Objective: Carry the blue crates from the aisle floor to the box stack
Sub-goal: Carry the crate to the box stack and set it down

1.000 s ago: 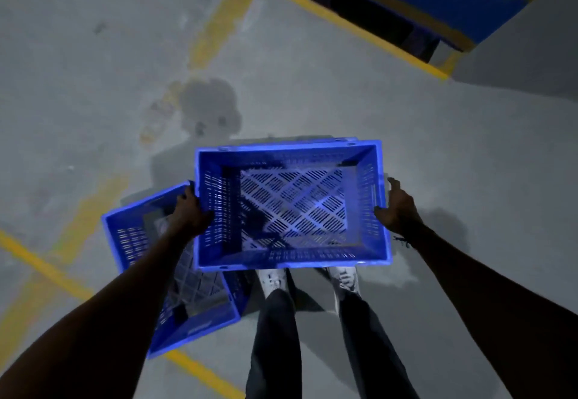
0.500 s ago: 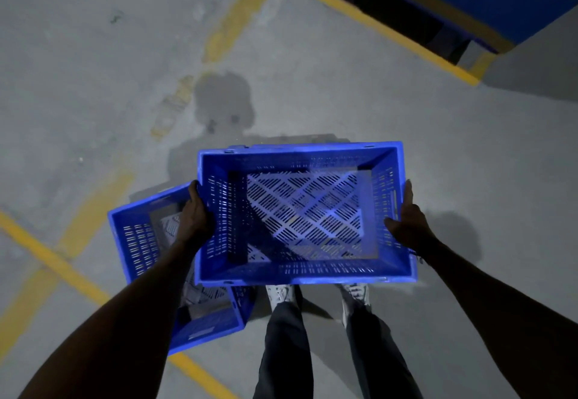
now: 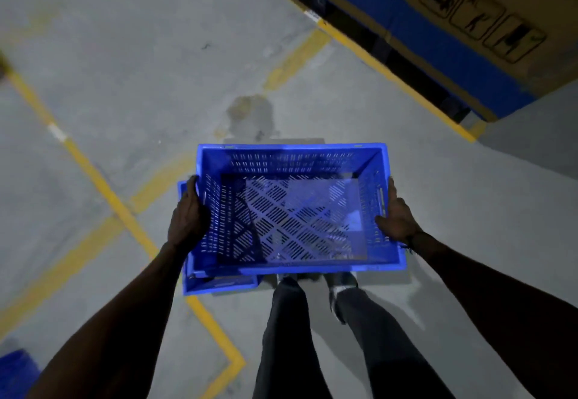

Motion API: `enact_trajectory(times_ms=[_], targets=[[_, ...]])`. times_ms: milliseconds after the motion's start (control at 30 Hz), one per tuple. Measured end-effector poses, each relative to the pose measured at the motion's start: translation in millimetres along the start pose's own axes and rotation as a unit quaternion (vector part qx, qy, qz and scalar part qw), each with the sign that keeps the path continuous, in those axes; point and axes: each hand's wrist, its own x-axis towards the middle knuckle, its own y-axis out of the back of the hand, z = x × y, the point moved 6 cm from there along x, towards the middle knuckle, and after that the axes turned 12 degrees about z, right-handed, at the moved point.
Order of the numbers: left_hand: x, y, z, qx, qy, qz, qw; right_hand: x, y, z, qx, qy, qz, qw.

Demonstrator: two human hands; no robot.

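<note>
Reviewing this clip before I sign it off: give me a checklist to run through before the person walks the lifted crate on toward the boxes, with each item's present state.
1. Left hand grips the blue crate at its left wall: ok.
2. Right hand holds the right wall: ok, though how far the fingers curl under cannot be told.
3. Crate is empty, slotted floor bare: ok.
4. Crate held roughly level: ok.
5. Second blue crate lies on the floor under the carried one, beside the feet: not ok, trip risk.
6. Floor toward the cardboard boxes free of obstacles: ok as far as visible.
</note>
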Motion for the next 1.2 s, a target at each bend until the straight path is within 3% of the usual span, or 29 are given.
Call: enact_trajectory(times_ms=[400, 567, 767, 1000, 1200], targets=[[-222.2, 230.3, -19.3, -0.046, 0.117, 0.082, 0.989, -124.5, 102.6, -153.9, -0.089, 0.228, -0.091, 0.965], [-324.6, 275.0, -65.2, -0.095, 0.231, 0.184, 0.951, -171.3, 101.1, -228.0, -0.084, 0.319, -0.086, 0.94], [-465.0, 287.7, -150.0, -0.199, 0.42, 0.288, 0.837, -244.8, 58.1, -325.0, -0.095, 0.428, -0.095, 0.894], [-623.2, 276.8, -211.1, -0.332, 0.513, 0.353, 0.708, -342.3, -21.8, -417.7, -0.142, 0.497, -0.121, 0.848], [-727.1, 244.6, -246.2, -0.451, 0.567, 0.411, 0.554, -448.2, -102.2, -481.2, -0.151, 0.542, -0.152, 0.813]])
